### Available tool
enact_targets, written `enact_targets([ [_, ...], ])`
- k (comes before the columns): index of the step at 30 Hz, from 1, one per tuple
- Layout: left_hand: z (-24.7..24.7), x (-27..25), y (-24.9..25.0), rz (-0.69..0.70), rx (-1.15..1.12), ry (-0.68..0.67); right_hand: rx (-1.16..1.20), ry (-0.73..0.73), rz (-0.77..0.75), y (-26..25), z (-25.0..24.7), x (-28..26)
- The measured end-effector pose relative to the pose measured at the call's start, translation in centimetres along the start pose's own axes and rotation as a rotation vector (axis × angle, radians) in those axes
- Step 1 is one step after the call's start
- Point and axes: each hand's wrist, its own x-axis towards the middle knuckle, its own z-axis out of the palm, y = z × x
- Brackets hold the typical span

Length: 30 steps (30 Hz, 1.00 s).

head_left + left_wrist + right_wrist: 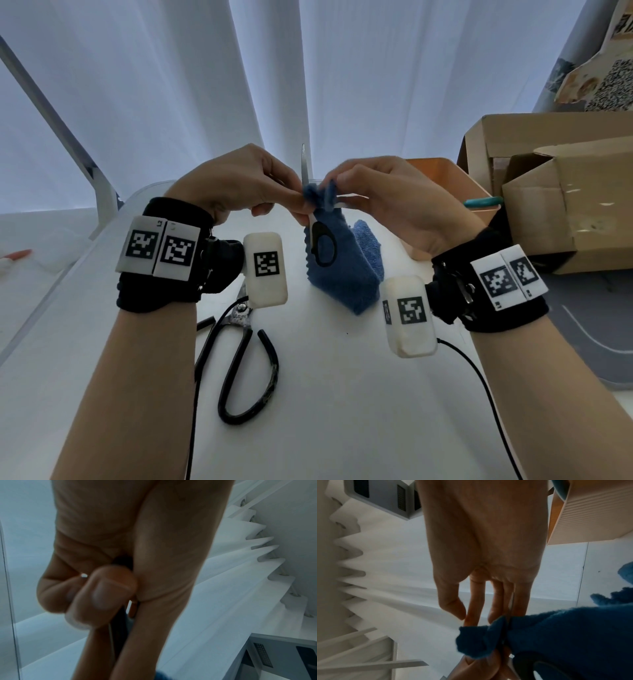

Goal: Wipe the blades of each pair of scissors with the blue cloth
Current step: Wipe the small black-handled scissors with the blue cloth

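A small pair of scissors (pixel 321 245) with black and white handles is held upright above the table, one blade (pixel 303 164) pointing up. My left hand (pixel 287 202) pinches it near the pivot. My right hand (pixel 329 186) pinches the top of the blue cloth (pixel 346 270) around the base of the blade, and the rest of the cloth hangs down to the table. The right wrist view shows the cloth (pixel 556 635) bunched at my right fingertips (pixel 493 616). A large pair of black-handled scissors (pixel 246 359) lies on the white table near my left forearm.
A peach-coloured bin (pixel 442 171) stands just behind my right hand with a teal item (pixel 483 202) on its rim. Open cardboard boxes (pixel 565 205) fill the right side. White curtains hang behind the table, and a black cable (pixel 479 377) runs from my right wrist.
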Motion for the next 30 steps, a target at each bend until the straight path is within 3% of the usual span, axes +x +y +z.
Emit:
enact_targets([
  [10,-0.1,0.1,0.2,-0.001,0.036,0.000,-0.175,0.081,0.087,1.3,0.4,0.7],
  [13,-0.4,-0.1,0.1,0.005,0.030,-0.003,-0.148,0.069,0.088,1.1,0.4,0.6],
  [21,-0.3,-0.4,0.3,-0.003,0.070,-0.091,-0.009,0.288,-0.028,1.2,0.0,0.9],
  [26,-0.4,-0.5,0.2,-0.006,0.083,-0.100,-0.023,0.403,0.021,1.7,-0.5,1.3],
  [30,-0.5,-0.6,0.1,-0.011,0.078,-0.094,0.089,0.406,0.095,2.4,-1.1,1.3],
])
